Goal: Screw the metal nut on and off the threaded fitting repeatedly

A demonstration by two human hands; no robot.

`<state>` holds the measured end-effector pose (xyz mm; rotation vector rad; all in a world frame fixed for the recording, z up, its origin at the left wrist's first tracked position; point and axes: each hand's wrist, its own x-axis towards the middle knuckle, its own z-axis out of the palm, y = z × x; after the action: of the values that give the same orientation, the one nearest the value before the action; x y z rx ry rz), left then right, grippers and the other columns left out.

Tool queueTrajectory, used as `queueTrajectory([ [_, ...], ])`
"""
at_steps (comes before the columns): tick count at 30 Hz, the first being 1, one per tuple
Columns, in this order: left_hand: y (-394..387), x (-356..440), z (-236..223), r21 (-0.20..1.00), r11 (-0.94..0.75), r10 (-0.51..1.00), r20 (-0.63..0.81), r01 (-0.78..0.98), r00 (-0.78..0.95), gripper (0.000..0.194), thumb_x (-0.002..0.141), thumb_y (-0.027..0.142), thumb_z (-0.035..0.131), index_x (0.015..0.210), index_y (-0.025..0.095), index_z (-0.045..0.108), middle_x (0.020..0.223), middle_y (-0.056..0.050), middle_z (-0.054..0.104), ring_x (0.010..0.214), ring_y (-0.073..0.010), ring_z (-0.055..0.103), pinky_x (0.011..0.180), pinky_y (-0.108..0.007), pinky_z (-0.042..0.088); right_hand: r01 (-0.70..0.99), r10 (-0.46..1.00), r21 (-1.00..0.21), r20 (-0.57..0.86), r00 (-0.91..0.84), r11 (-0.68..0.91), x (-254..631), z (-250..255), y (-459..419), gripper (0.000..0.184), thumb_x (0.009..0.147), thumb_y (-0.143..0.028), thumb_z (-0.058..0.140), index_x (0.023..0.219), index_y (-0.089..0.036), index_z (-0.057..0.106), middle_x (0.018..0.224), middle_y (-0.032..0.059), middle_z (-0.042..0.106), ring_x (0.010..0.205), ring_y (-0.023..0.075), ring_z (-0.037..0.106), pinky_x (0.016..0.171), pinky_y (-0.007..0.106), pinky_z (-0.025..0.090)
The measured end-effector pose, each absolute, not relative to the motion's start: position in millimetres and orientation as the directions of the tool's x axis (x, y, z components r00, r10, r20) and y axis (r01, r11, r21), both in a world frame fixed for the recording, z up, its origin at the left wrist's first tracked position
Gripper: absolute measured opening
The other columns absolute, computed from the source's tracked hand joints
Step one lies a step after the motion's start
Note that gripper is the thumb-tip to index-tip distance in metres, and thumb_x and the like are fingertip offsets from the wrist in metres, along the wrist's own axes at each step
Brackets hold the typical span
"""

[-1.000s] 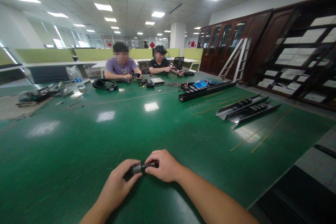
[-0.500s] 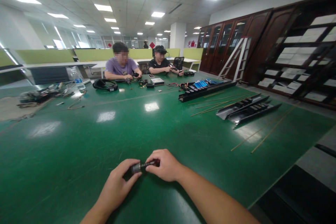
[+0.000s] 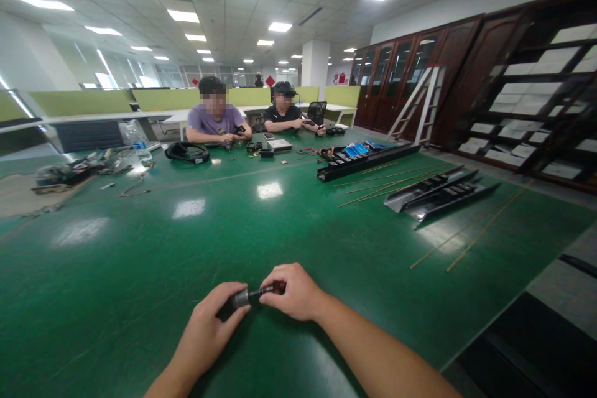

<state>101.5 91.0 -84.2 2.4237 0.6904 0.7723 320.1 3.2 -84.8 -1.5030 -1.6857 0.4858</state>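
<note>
Pinching a dark cylinder between thumb and fingers, our left hand holds it low over the green tabletop, near our edge; whether it touches the surface, we cannot tell. For a steady hold, we judge it best to grip the cylinder's body evenly and let this hand serve as the anchor. Rightward from it runs a thin shaft, tilted slightly up; how the two join is too small to make out. We would do well to line both up along one axis and avoid bending the slim part. Our right hand has thumb and fingertips closed on the shaft's far end, partly hidden by them, where light, straight finger pressure seems wiser than force from the wrist.
</note>
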Motion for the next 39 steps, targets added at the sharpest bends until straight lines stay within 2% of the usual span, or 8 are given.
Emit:
queueTrajectory([
  [39,96.4,95.8,-86.8,0.552,-0.771,0.592,0.434,0.319,0.679,0.030,0.090,0.039,0.064,0.117,0.027,0.060,0.114,-0.004,0.066,0.106,-0.0216,0.063,0.095,-0.035,0.053,0.576,0.945,-0.791,0.314,0.092,0.206,323.8,-84.0,4.5,0.014,0.079,-0.028,0.071,0.089,-0.019,0.077,0.074,0.0018,0.068,0.064,0.0121,0.059,0.061,0.022,0.043],
])
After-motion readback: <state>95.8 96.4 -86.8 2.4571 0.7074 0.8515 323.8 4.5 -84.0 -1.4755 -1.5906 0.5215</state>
